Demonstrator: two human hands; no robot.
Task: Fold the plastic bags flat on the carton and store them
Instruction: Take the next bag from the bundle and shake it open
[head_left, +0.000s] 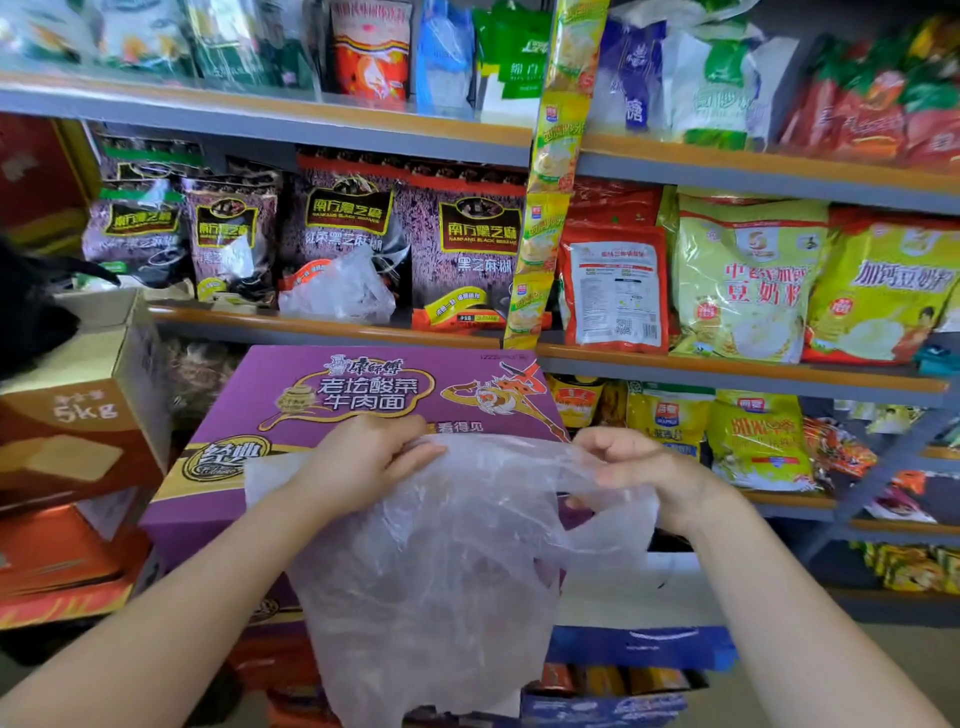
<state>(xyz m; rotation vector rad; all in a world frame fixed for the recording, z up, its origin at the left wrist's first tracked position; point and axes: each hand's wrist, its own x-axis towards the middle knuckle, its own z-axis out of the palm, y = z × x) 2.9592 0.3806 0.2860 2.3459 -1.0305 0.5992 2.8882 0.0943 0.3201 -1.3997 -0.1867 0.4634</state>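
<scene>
Two hands hold one thin clear plastic bag (441, 561) up by its top edge, just in front of the purple carton (332, 395). Her left hand (363, 462) has its fingers curled round the bunched rim on the carton's near left side, and her right hand (639, 467) pinches the rim off the carton's near right corner. Most of the film hangs loose below the carton's front edge, not yet laid flat.

It looks almost weightless, limp and wrinkly, likely slippery and quick to cling or balloon with trapped air. I'd say the best hold is at the handle loops or the two top corners, pulled taut so it drops onto the lid straight, then smoothed with a flat palm.

Beyond the carton, a second crumpled clear bag (337, 291) sits on the shelf (322, 327) among black sesame packets (478, 244). Left of the carton stands a brown box (78, 415) marked 5kg. Right of the carton are yellow packets (758, 441). The carton's lid looks roomy enough, though its far edge is tucked under the shelf lip.
</scene>
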